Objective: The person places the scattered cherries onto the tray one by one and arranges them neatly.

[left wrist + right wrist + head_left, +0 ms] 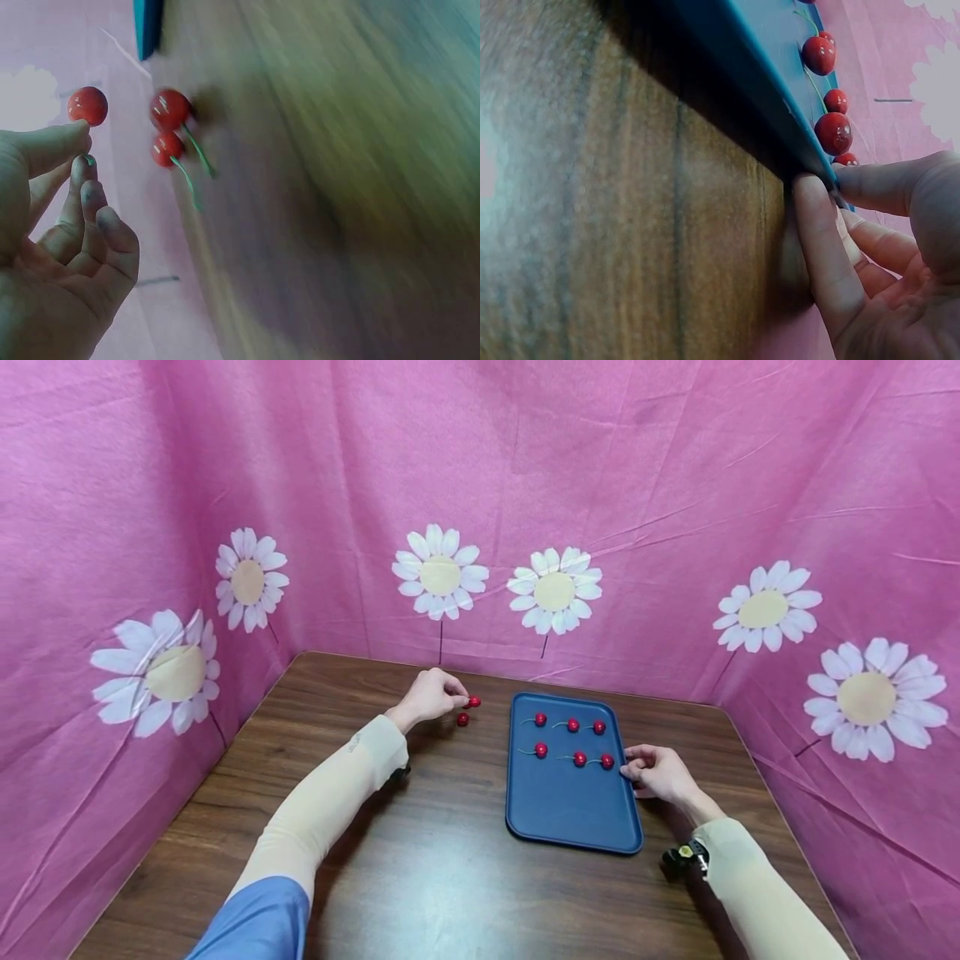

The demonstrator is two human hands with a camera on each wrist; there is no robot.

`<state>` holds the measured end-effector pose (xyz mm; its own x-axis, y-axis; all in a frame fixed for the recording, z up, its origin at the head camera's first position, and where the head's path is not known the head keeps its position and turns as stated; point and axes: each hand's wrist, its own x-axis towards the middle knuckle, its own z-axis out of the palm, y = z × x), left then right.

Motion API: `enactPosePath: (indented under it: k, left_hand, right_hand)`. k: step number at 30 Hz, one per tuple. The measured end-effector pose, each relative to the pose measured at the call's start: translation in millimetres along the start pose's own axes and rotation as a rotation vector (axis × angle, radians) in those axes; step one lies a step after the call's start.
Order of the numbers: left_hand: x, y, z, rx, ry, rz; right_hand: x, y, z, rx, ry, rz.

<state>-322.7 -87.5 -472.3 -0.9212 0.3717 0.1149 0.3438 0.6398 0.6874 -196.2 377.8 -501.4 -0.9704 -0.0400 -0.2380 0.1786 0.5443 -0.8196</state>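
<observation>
In the left wrist view, my left hand (pixel 67 247) pinches a red cherry (pixel 88 106) between thumb and fingertips, with a bit of green stem showing below. Two other cherries with green stems, one (pixel 171 109) beside another (pixel 167 149), lie on the wooden table. The head view has the left hand (pixel 433 695) at the far side, left of a blue tray (pixel 573 810). Several cherries sit in two rows on the tray, stems pointing left, including one (pixel 541 750) in the nearer row. My right hand (pixel 660 772) grips the tray's right rim, thumb on top (pixel 877 187).
The brown wooden table (pixel 435 860) ends at a pink cloth backdrop (pixel 337 510) printed with white daisies. The cloth stands along the back and both sides. A dark wrist device (pixel 684 858) shows under the right sleeve.
</observation>
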Motion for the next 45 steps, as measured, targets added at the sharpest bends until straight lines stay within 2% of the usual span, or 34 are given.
enactPosePath:
  k: [10,20,26,36,40,45]
  left_hand:
    - [1.3,35.0,11.6,-0.049,-0.016,0.081]
    - [-0.7,66.1,28.8,-0.172,-0.061,0.099]
    - [-2.0,81.3,43.2,-0.174,-0.072,0.123]
    - [-5.4,104.8,59.9,-0.212,-0.137,0.138]
    - [-5.0,115.1,64.8,-0.196,-0.164,0.160]
    - [-6.1,124.5,78.7,-0.156,-0.204,0.193]
  right_hand:
    - [-1.0,0.9,-0.6,0.004,-0.003,-0.002]
    - [-0.7,1.4,-1.3,-0.014,-0.003,-0.010]
    - [-0.3,3.3,-0.7,-0.017,0.002,-0.012]
    - [-1.0,1.6,-0.1,0.001,-0.001,-0.027]
    - [-0.6,0.8,-1.2,-0.003,0.004,-0.023]
    - [-0.9,1.7,-0.9,-0.006,-0.004,-0.022]
